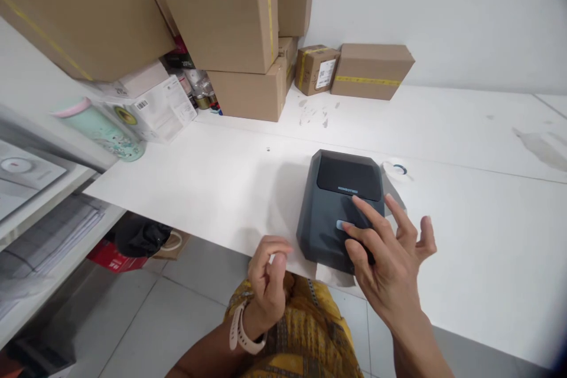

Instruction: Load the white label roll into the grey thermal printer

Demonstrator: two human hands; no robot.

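A dark grey label printer (323, 212) with a glossy black lid panel sits near the front edge of the white table. My right hand (387, 248) reaches over it with fingers spread, and one fingertip touches the light blue button (340, 225) on top. My left hand (268, 277) hovers just left of the printer, past the table edge, fingers curled towards the thumb; nothing shows in it. At the printer's front, a strip of white paper (334, 276) lies at the table edge. Behind its right corner is a white ring-shaped roll (396, 169).
Cardboard boxes (221, 23) are stacked at the back left, with two smaller cartons (372, 71) against the wall. A mint-green tumbler (104, 130) leans by a white box (155, 109). At far left, a shelf (66, 186) holds papers and a white box.
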